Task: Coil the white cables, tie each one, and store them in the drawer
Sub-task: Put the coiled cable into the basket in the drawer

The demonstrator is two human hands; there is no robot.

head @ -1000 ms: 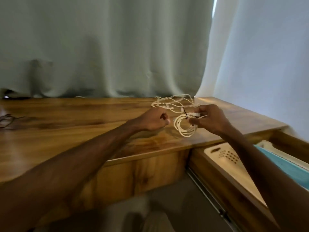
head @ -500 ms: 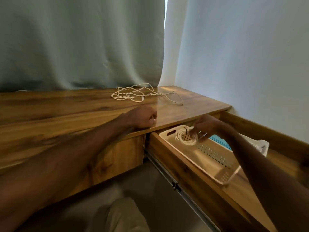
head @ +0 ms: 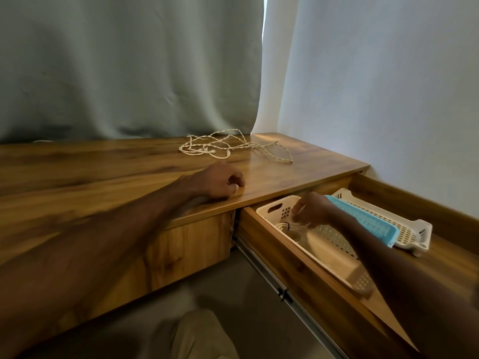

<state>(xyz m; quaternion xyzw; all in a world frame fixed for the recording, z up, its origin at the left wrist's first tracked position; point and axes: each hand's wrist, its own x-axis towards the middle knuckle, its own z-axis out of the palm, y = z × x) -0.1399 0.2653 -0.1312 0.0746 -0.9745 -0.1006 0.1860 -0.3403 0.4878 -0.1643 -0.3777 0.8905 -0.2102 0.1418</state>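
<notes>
A coiled white cable [head: 289,229] with a dark tie lies on the floor of a cream perforated basket [head: 269,207] inside the open drawer [head: 298,263]. My right hand [head: 312,207] reaches into the basket just above the coil, its fingers pointing down and loosened; I cannot tell whether they touch the coil. My left hand [head: 220,182] rests on the wooden desk [head: 103,172] near its front edge, fingers curled under, holding nothing. A second white cable [head: 233,149] lies loose and tangled at the back of the desk.
A blue perforated tray [head: 370,224] lies over a white one [head: 409,234] further back in the drawer. A grey curtain [head: 129,73] hangs behind the desk, and a white wall [head: 375,99] is at the right. My knee [head: 199,335] is below.
My right hand carried the tied coil from above the desk down into the drawer's basket, where the coil now lies. My left hand settled onto the desk edge. My view swung right.
</notes>
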